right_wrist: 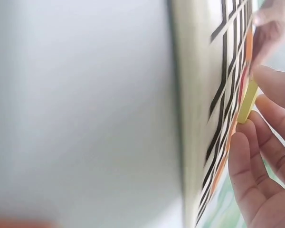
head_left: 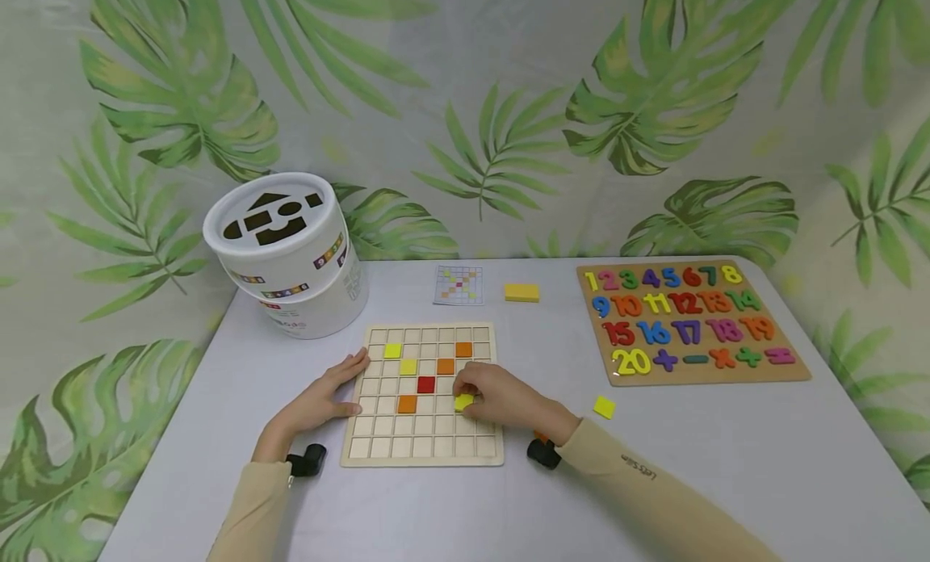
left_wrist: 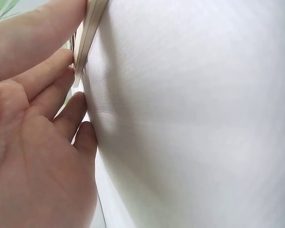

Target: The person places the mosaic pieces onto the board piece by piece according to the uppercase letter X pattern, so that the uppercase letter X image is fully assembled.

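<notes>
A wooden grid board lies flat on the table. My left hand rests against its left edge, fingers extended and thumb near the lower left side; the left wrist view shows fingertips at the board's rim. My right hand pinches a yellow square tile between thumb and fingers over the right part of the grid. In the grid sit a red tile, two yellow tiles, the upper one at the top left, and several orange tiles, one lower left of the red.
Behind the board lie a printed pattern card and a yellow block. A white bucket stands back left, a number board lies right. Near my right wrist are a loose yellow tile and a partly hidden orange piece.
</notes>
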Available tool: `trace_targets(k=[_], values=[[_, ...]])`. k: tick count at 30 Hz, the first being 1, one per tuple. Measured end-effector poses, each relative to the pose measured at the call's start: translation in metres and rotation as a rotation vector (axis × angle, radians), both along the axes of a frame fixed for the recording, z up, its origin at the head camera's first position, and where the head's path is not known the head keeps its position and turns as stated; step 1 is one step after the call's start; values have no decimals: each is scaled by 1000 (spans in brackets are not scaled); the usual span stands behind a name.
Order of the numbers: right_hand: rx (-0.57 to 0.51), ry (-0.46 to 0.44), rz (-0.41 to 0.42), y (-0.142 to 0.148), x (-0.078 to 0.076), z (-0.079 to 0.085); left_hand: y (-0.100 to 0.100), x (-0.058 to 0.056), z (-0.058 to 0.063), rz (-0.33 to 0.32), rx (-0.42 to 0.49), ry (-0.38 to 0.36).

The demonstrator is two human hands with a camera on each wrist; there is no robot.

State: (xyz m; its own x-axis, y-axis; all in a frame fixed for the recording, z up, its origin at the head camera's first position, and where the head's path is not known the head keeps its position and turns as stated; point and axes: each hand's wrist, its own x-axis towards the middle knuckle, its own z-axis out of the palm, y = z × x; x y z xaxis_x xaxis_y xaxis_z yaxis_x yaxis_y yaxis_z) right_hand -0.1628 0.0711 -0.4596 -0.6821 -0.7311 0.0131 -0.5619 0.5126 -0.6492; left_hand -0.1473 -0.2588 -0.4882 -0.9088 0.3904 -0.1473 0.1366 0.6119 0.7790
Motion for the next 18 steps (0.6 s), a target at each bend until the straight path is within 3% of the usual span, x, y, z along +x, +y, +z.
trace_targets(k=[6,13,18], values=[[58,46,37,-25,0,-1,1,-1,0,-6,-4,6],[121,76,23,-37,0,-1,1,0,1,0,-1,-3],[108,113,99,-46,0,-2,1,0,2,-5,1,-1]])
